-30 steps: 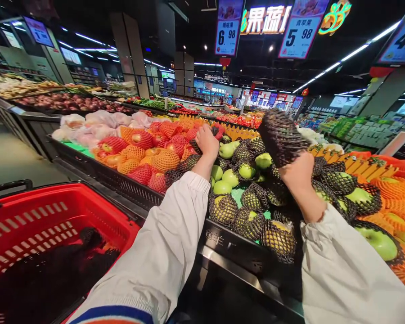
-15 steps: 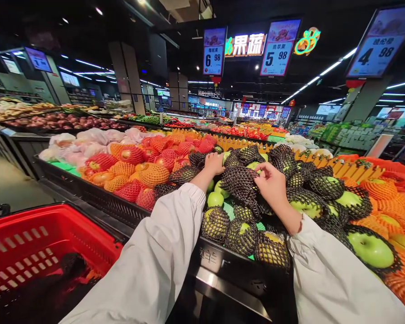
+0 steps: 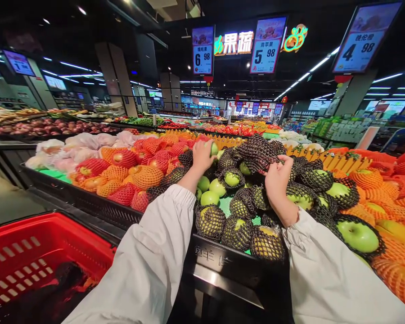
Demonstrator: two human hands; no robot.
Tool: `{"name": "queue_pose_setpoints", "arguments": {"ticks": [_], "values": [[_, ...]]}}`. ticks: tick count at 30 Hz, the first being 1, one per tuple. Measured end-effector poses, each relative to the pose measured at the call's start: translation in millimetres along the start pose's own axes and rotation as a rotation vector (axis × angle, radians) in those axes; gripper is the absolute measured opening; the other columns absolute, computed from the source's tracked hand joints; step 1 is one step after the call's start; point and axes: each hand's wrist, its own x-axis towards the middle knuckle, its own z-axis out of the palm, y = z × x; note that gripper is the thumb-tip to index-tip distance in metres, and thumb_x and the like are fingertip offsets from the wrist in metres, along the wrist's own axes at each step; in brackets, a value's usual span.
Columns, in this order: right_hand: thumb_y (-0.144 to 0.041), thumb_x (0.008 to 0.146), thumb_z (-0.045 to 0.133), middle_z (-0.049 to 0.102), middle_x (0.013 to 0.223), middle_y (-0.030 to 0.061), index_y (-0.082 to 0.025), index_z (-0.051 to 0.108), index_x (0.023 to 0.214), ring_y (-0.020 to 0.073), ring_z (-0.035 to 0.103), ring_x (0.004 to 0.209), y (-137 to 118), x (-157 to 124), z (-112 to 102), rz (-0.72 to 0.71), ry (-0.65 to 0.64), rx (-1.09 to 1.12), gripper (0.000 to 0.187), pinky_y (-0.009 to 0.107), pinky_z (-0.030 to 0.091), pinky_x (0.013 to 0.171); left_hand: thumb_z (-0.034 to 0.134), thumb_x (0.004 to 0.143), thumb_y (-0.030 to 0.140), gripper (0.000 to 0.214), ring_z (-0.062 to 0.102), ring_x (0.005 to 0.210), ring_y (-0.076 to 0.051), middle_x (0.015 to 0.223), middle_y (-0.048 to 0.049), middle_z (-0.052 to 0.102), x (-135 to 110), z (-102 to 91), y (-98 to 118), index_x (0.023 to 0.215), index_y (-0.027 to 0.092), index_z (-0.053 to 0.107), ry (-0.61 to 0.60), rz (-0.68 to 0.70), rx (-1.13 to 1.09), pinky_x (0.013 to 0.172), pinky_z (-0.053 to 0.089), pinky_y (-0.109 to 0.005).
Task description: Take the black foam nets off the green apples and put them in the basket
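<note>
My left hand point(image 3: 202, 155) is closed round a bare green apple point(image 3: 213, 148), lifted a little above the pile. My right hand point(image 3: 277, 174) grips an empty black foam net sleeve point(image 3: 256, 154) held just right of that apple. Both hands hover over a bin of green apples point(image 3: 209, 198), many of them wrapped in black net sleeves. Both arms wear white sleeves.
A red shopping basket point(image 3: 37, 252) stands at the lower left with dark netted items inside. Red and orange netted fruit point(image 3: 138, 175) fills the bin to the left, orange netted fruit point(image 3: 391, 211) the right. The black bin rim point(image 3: 222, 265) runs in front of me. Price signs point(image 3: 265, 45) hang overhead.
My right hand brought the black net sleeve down from above the pile and shifted it toward the back. My left hand picked a bare green apple and raised it beside the sleeve.
</note>
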Motion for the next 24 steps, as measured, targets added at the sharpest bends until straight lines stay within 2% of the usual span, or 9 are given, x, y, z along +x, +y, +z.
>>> {"name": "queue_pose_setpoints", "arguments": {"ticks": [2, 4, 7, 9, 13, 16, 18, 21, 24], "values": [[-0.019, 0.084, 0.047, 0.053, 0.084, 0.0007, -0.026, 0.036, 0.103, 0.0156, 0.056, 0.067, 4, 2, -2, -0.047, 0.005, -0.048, 0.023, 0.031, 0.051, 0.059, 0.075, 0.081, 0.028, 0.068, 0.043, 0.138, -0.036, 0.140, -0.0165, 0.051, 2, -4.1, 1, 0.143, 0.024, 0.047, 0.142, 0.024, -0.290, 0.121, 0.024, -0.053], [-0.021, 0.087, 0.047, 0.054, 0.083, 0.0005, -0.026, 0.036, 0.103, 0.0155, 0.055, 0.067, 6, 3, -4, -0.077, -0.036, -0.088, 0.021, 0.031, 0.050, 0.063, 0.076, 0.081, 0.031, 0.070, 0.050, 0.133, -0.033, 0.142, -0.0151, 0.051, 3, -5.1, 5, 0.143, 0.026, 0.044, 0.192, 0.031, -0.661, 0.117, 0.034, -0.052], [-0.020, 0.087, 0.048, 0.050, 0.074, -0.0032, -0.027, 0.037, 0.102, 0.0148, 0.050, 0.060, 6, 0, -4, -0.107, -0.119, -0.133, 0.019, 0.030, 0.042, 0.060, 0.073, 0.082, 0.043, 0.069, 0.061, 0.122, -0.029, 0.139, -0.0152, 0.054, 3, -3.8, 16, 0.140, 0.026, 0.039, 0.094, -0.084, -1.172, 0.101, 0.052, -0.045], [-0.020, 0.086, 0.049, 0.045, 0.068, -0.0058, -0.027, 0.038, 0.103, 0.0142, 0.043, 0.055, 3, -3, -3, -0.123, -0.166, -0.152, 0.021, 0.029, 0.034, 0.055, 0.074, 0.079, 0.052, 0.070, 0.065, 0.115, -0.028, 0.136, -0.0145, 0.057, 0, -4.0, 22, 0.134, 0.025, 0.041, -0.002, -0.180, -1.356, 0.089, 0.058, -0.041], [-0.023, 0.079, 0.056, 0.053, 0.075, -0.0047, -0.028, 0.035, 0.103, 0.0147, 0.053, 0.062, -5, -8, 0, -0.106, -0.235, -0.051, 0.032, 0.030, 0.039, 0.060, 0.083, 0.065, 0.057, 0.077, 0.068, 0.106, -0.027, 0.125, -0.0114, 0.063, -6, -8.8, 29, 0.124, 0.024, 0.048, -0.112, -0.217, -1.426, 0.077, 0.061, -0.036], [-0.026, 0.073, 0.063, 0.059, 0.080, -0.0043, -0.029, 0.031, 0.102, 0.0172, 0.062, 0.074, -9, -8, 2, -0.095, -0.247, 0.042, 0.043, 0.033, 0.047, 0.073, 0.087, 0.058, 0.055, 0.080, 0.069, 0.102, -0.026, 0.115, -0.0093, 0.066, -10, -12.6, 30, 0.121, 0.022, 0.051, -0.125, -0.214, -1.381, 0.073, 0.060, -0.032], [-0.030, 0.072, 0.062, 0.060, 0.082, -0.0031, -0.029, 0.035, 0.102, 0.0186, 0.063, 0.081, -11, -8, 1, -0.083, -0.271, 0.079, 0.040, 0.036, 0.049, 0.079, 0.088, 0.054, 0.054, 0.081, 0.068, 0.101, -0.025, 0.113, -0.0085, 0.067, -12, -13.7, 30, 0.119, 0.022, 0.052, -0.126, -0.206, -1.352, 0.073, 0.058, -0.030], [-0.039, 0.075, 0.057, 0.062, 0.093, 0.0010, -0.027, 0.047, 0.101, 0.0203, 0.063, 0.094, -13, -7, 0, -0.057, -0.364, 0.105, 0.031, 0.038, 0.049, 0.089, 0.091, 0.049, 0.052, 0.086, 0.068, 0.103, -0.024, 0.115, -0.0087, 0.067, -13, -13.6, 31, 0.120, 0.022, 0.051, -0.143, -0.168, -1.322, 0.079, 0.058, -0.032], [-0.041, 0.071, 0.070, 0.059, 0.087, -0.0009, -0.026, 0.049, 0.094, 0.0189, 0.062, 0.088, -14, -8, 0, -0.054, -0.425, 0.066, 0.035, 0.036, 0.049, 0.085, 0.095, 0.043, 0.048, 0.092, 0.067, 0.105, -0.024, 0.120, -0.0098, 0.067, -13, -12.9, 32, 0.120, 0.022, 0.050, -0.133, -0.116, -1.312, 0.091, 0.056, -0.036]]}}
